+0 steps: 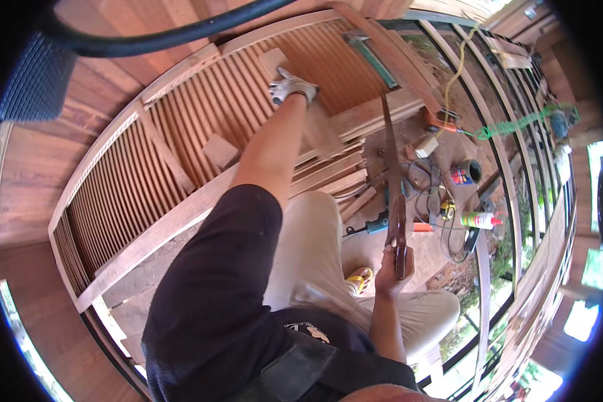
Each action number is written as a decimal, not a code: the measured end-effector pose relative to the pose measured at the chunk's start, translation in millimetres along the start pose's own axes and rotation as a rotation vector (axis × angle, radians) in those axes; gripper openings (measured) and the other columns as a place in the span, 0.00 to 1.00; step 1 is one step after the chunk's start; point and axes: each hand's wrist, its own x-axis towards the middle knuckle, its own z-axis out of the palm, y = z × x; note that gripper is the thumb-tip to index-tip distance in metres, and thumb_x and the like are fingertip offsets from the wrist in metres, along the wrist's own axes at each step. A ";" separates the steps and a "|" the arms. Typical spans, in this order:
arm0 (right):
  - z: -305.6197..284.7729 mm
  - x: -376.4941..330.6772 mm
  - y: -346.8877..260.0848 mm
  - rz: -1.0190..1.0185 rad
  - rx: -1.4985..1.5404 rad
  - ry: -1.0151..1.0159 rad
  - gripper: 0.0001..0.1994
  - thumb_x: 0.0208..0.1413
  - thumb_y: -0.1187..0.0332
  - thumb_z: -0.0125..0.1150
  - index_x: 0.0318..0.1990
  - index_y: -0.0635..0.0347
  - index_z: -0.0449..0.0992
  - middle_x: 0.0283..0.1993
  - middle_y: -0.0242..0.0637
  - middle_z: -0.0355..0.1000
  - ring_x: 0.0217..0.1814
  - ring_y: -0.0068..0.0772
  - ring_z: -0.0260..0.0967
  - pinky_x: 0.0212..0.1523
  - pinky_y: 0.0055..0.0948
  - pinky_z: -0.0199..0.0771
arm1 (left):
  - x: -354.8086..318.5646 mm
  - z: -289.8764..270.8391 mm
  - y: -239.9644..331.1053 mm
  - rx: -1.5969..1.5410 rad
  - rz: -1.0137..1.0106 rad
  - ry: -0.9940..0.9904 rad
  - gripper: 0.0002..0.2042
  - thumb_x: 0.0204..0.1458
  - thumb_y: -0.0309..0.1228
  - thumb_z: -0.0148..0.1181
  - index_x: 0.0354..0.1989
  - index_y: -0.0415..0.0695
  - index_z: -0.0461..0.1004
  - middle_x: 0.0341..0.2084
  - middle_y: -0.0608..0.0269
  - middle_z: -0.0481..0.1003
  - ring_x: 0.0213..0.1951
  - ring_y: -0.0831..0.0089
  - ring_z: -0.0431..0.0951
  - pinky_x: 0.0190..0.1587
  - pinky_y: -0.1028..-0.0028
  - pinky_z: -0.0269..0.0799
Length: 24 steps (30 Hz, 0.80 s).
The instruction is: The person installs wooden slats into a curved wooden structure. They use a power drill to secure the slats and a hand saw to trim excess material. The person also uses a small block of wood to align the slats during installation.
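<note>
My left hand (293,88), in a pale work glove with dark patches, reaches out over a large slatted wooden panel (201,107). Its fingers close on a short flat wooden board (272,61), whose far end shows past the glove; my wrist and forearm hide part of it. Bare, my right hand (393,269) grips the brown handle of a handsaw (393,157) near my right knee. The long tapering blade points away from me, its tip close to the panel's right end. A small loose wood piece (220,151) rests on the slats to the left of my forearm.
Stacked wood strips (335,175) lie beside the panel's near edge. On the ground to the right are a teal power tool (376,223), cables, an open can (472,172), a tape measure (447,210) and a glue bottle (481,220). A green metal piece (375,61) lies on the panel.
</note>
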 end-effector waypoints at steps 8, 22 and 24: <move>-2.8 10.5 -2.8 0.083 0.270 0.047 0.02 0.61 0.76 0.62 0.38 0.65 0.77 0.30 0.30 0.72 0.31 0.18 0.66 0.32 0.25 0.67 | -37.9 -25.5 -19.6 0.436 0.916 -0.082 0.51 0.44 0.38 0.74 0.78 0.51 0.50 0.70 0.43 0.62 0.70 0.45 0.63 0.70 0.57 0.63; 43.0 18.1 15.0 0.091 0.339 -0.022 0.02 0.56 0.77 0.63 0.36 0.63 0.76 0.26 0.32 0.72 0.31 0.20 0.70 0.33 0.28 0.71 | -79.5 64.6 -1.1 0.338 0.932 -0.087 0.30 0.61 0.55 0.52 0.68 0.53 0.68 0.65 0.51 0.69 0.69 0.50 0.65 0.70 0.49 0.55; 47.5 18.5 13.9 0.026 0.321 -0.012 0.03 0.57 0.75 0.64 0.35 0.63 0.76 0.25 0.31 0.68 0.29 0.20 0.65 0.31 0.27 0.67 | -102.9 77.4 14.7 0.448 0.871 -0.022 0.30 0.62 0.57 0.47 0.67 0.52 0.69 0.65 0.50 0.69 0.69 0.53 0.64 0.70 0.46 0.52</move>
